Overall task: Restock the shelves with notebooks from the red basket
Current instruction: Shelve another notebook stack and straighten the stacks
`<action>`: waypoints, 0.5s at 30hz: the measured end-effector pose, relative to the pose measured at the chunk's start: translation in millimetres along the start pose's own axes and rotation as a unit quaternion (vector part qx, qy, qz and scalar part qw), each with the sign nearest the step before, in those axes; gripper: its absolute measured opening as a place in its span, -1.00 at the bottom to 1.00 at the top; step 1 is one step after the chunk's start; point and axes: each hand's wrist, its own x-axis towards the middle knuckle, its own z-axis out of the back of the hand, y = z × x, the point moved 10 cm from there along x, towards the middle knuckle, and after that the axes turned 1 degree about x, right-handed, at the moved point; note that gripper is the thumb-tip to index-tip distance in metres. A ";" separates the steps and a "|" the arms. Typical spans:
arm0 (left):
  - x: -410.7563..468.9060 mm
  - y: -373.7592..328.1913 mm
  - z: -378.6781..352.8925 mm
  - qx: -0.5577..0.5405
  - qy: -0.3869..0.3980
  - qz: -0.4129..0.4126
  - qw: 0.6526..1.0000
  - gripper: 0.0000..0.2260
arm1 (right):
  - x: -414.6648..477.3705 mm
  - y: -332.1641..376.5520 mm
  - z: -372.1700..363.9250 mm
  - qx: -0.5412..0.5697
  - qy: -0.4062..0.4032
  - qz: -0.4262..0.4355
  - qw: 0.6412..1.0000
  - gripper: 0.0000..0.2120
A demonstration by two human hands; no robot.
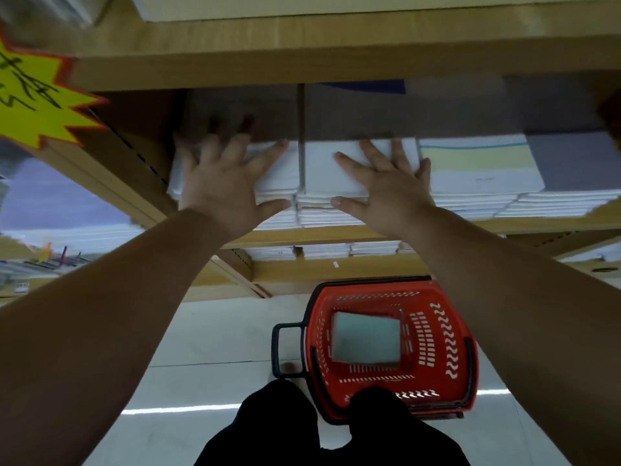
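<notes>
Wooden shelf (336, 234), likely notebook stacks (477, 183), floor (208, 331), red basket (437, 348)

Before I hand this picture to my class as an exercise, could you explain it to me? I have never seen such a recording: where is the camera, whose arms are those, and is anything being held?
There is no machine here. A person wears one wide-angle camera on the head, so you look forward and down along their own bare arms. The left hand and the right hand lie flat, fingers spread, on stacks of white notebooks on a wooden shelf; neither grips anything. Below, on the floor, stands the red basket with a pale green notebook in it. The yellow star at the left is a sign.
</notes>
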 end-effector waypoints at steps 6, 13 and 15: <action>7.5 13.0 -20.5 -0.013 0.049 -0.023 0.998 -0.33 | 7.6 15.8 1.6 0.015 0.014 -0.001 1.000 -0.35; 7.4 16.5 -22.8 0.000 0.061 -0.029 0.998 -0.34 | 12.6 20.4 1.7 0.033 0.045 0.026 0.998 -0.38; 9.1 14.3 -23.1 -0.004 0.080 -0.021 0.997 -0.34 | 12.4 19.0 2.4 0.031 0.057 0.030 0.997 -0.37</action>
